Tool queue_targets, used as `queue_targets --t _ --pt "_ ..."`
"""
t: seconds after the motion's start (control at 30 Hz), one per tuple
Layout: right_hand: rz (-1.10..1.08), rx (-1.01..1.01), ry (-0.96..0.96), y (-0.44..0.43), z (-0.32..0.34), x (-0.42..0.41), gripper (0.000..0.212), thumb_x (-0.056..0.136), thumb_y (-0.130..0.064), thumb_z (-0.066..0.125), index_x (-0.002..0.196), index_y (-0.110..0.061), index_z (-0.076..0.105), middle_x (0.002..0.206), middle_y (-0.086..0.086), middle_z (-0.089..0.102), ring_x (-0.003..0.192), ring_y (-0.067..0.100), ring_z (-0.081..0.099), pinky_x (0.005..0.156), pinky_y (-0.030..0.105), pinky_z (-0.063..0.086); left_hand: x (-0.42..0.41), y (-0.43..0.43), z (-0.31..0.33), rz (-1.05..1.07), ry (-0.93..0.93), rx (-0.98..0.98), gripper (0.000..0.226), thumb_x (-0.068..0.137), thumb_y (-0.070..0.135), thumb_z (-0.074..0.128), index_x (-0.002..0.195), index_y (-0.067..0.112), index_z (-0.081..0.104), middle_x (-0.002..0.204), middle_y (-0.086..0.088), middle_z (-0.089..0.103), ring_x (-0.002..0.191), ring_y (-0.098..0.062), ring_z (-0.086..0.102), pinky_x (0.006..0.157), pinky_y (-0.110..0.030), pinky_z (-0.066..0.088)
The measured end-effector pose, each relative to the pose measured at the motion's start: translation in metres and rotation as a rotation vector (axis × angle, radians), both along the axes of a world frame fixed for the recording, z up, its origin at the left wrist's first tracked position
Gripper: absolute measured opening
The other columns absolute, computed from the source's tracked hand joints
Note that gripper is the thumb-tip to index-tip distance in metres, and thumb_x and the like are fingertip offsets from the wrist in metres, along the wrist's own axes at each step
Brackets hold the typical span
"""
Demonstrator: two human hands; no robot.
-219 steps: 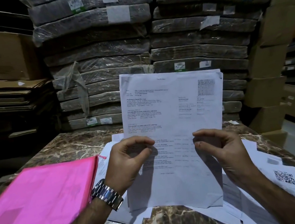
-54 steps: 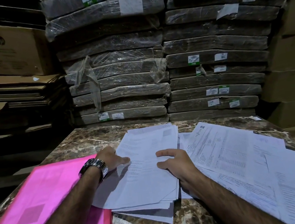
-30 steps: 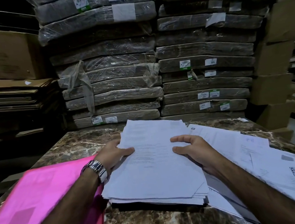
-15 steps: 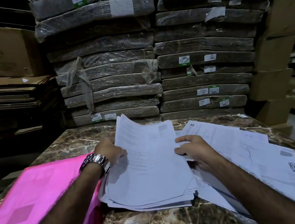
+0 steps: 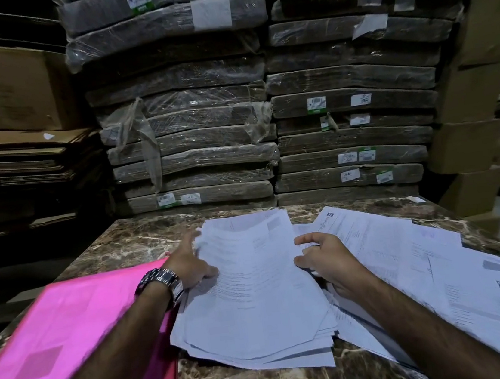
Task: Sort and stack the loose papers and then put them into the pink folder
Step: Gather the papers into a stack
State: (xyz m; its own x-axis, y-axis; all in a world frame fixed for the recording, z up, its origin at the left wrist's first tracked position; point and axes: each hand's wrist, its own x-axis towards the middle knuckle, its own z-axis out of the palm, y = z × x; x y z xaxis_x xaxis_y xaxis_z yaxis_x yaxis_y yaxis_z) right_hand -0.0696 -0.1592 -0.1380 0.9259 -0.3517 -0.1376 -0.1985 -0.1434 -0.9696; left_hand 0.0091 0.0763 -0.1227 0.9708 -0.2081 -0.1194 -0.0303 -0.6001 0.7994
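The stack of white printed paper sheets lies in the middle of the brown veined marble tabletop. Its edges are ragged and its print is too soft for me to read. The left hand is at the stack's left edge, fingers stretched fairly straight and blurred, thumb lying on the top sheet. The right hand is at the right edge, with its bent index finger and thumb tips on the paper. Its other fingers are hidden, so I cannot tell whether it grips. The flat pink plastic folder lies just left of the stack, partly under the left forearm and cut off by the frame. Loose white printed sheets spread out to the right, running out of view.
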Motion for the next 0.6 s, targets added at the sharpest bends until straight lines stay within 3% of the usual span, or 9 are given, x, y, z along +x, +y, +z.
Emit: queue_targets --t 0.03,0.07,0.1,0.17,0.23,0.33,0.43,0.6 --pt "0.006 -0.017 -0.002 0.001 0.0 -0.001 0.033 0.083 0.004 0.066 0.108 -0.017 0.064 0.074 0.006 0.059 0.056 0.017 0.059 0.055 0.027 0.045 0.0 0.0 -0.002 -0.028 0.035 -0.036 0.067 0.076 0.003 0.074 0.136 0.018 0.046 0.1 -0.006 0.068 0.067 -0.015 0.063 0.05 -0.017 0.042" --pt "0.009 -0.027 -0.004 0.001 0.0 -0.001 0.033 0.083 0.003 0.066 0.108 -0.017 0.064 0.071 0.007 0.059 0.058 0.019 0.059 0.056 0.027 0.045 0.001 0.0 -0.003 -0.051 0.082 -0.083 0.053 0.077 0.002 0.074 0.126 0.013 0.059 0.079 -0.003 0.069 0.058 -0.012 0.06 0.049 -0.016 0.04" --pt "0.012 -0.035 -0.006 0.001 0.001 -0.002 0.032 0.083 0.002 0.066 0.109 -0.018 0.064 0.071 0.008 0.059 0.061 0.02 0.059 0.057 0.027 0.045 0.001 0.001 -0.004 -0.073 0.125 -0.136 0.041 0.078 0.0 0.072 0.117 0.009 0.066 0.057 -0.001 0.063 0.044 -0.009 0.052 0.044 -0.015 0.036" --pt "0.021 -0.053 -0.015 0.0 0.002 -0.003 0.033 0.084 -0.001 0.066 0.112 -0.018 0.063 0.069 0.007 0.058 0.059 0.017 0.059 0.055 0.024 0.045 0.002 0.002 -0.005 -0.098 0.133 -0.198 0.029 0.079 -0.003 0.07 0.106 0.009 0.07 0.041 0.002 0.053 0.031 -0.006 0.039 0.037 -0.012 0.03" --pt "0.039 -0.079 -0.038 0.0 0.005 -0.007 0.038 0.083 -0.004 0.069 0.117 -0.018 0.061 0.07 0.001 0.053 0.054 0.009 0.055 0.049 0.02 0.043 0.002 0.004 0.0 -0.122 0.037 -0.206 0.027 0.079 0.001 0.072 0.099 0.019 0.073 0.059 0.004 0.067 0.037 -0.003 0.05 0.041 -0.012 0.037" --pt "0.064 0.021 -0.109 0.001 0.007 -0.014 0.047 0.084 -0.004 0.07 0.125 -0.023 0.058 0.105 -0.004 0.056 0.075 0.008 0.067 0.051 0.02 0.051 0.006 0.007 0.008 -0.172 -0.014 -0.436 0.031 0.078 -0.004 0.071 0.094 0.021 0.075 0.108 0.001 0.071 0.076 -0.007 0.068 0.065 -0.019 0.056" --pt "0.136 0.283 -0.208 0.003 0.011 -0.017 0.044 0.086 0.004 0.067 0.124 -0.017 0.06 0.116 -0.012 0.056 0.075 0.0 0.072 0.058 0.02 0.057 0.007 0.008 0.013 -0.218 -0.019 -0.631 0.034 0.076 -0.011 0.068 0.09 0.019 0.077 0.114 -0.002 0.07 0.098 -0.017 0.067 0.082 -0.027 0.057" --pt "0.159 0.403 -0.286 -0.002 0.02 -0.013 0.033 0.086 0.007 0.063 0.116 -0.007 0.062 0.108 -0.007 0.06 0.071 -0.005 0.071 0.068 0.022 0.06 0.003 0.006 0.016 -0.239 -0.033 -0.791 0.034 0.078 -0.016 0.062 0.091 0.014 0.074 0.109 -0.003 0.072 0.088 -0.015 0.069 0.08 -0.026 0.058"
